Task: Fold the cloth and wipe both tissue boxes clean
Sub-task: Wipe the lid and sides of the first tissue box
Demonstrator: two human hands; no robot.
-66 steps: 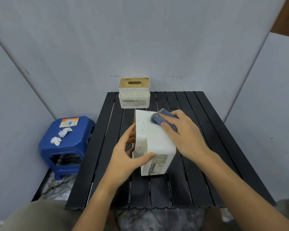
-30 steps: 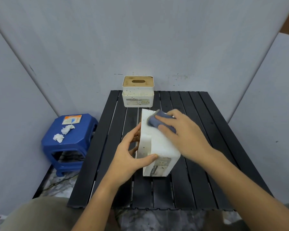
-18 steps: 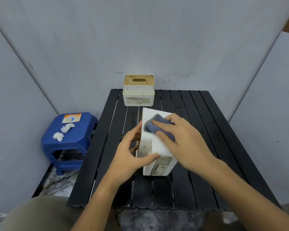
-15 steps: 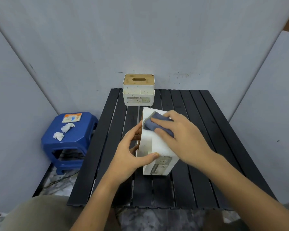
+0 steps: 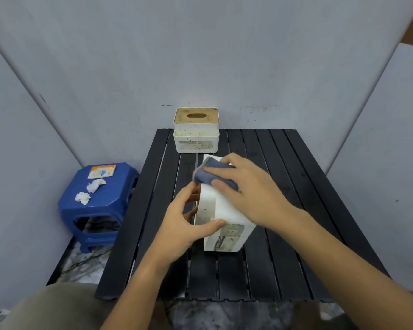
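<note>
The left hand (image 5: 180, 228) grips the near end of a white tissue box (image 5: 221, 210), thumb curled over its near top edge, fingers wrapped round the box's left side. The box lies tipped on its side on the black slatted table (image 5: 284, 182), its long axis running away from the person, label end facing near. Beyond the left hand, the right hand (image 5: 249, 189) presses a folded blue cloth (image 5: 206, 177) onto the box's far top edge, fingers extended over it. Farther still, past the right hand's fingertips, a second tissue box (image 5: 196, 131) stands upright, its wooden lid and slot facing up.
</note>
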